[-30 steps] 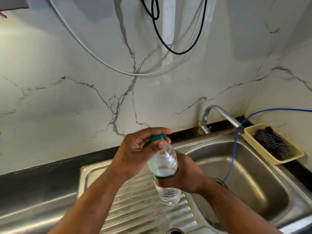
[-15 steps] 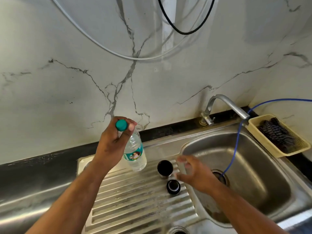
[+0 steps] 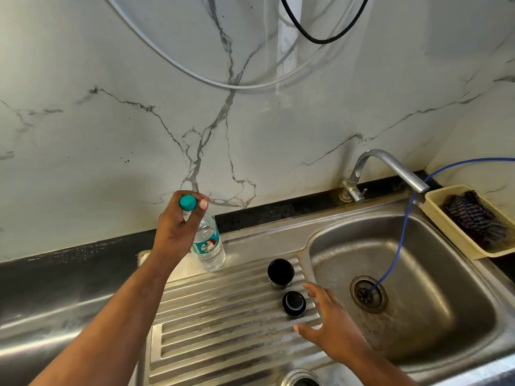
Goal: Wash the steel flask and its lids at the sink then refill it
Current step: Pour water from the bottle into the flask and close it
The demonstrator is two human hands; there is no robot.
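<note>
Bottle (image 3: 209,246) shifted left — left fingers (image 3: 203,203) pinch cap (image 3: 187,202), right fingers (image 3: 314,291) spread.

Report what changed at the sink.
The left hand carried the clear plastic green-capped bottle left and back over the steel drainboard, gripping its neck. The right hand let go of it and reaches open toward the two black lids. Unchanged: steel tap, blue hose, yellow plastic basket.

A single view is given, taken from head height — aimed forward and down, near the draining board (image 3: 223,330) and basin (image 3: 434,263); the wall (image 3: 111,135) seems bowed, perhaps by the lens.
</note>
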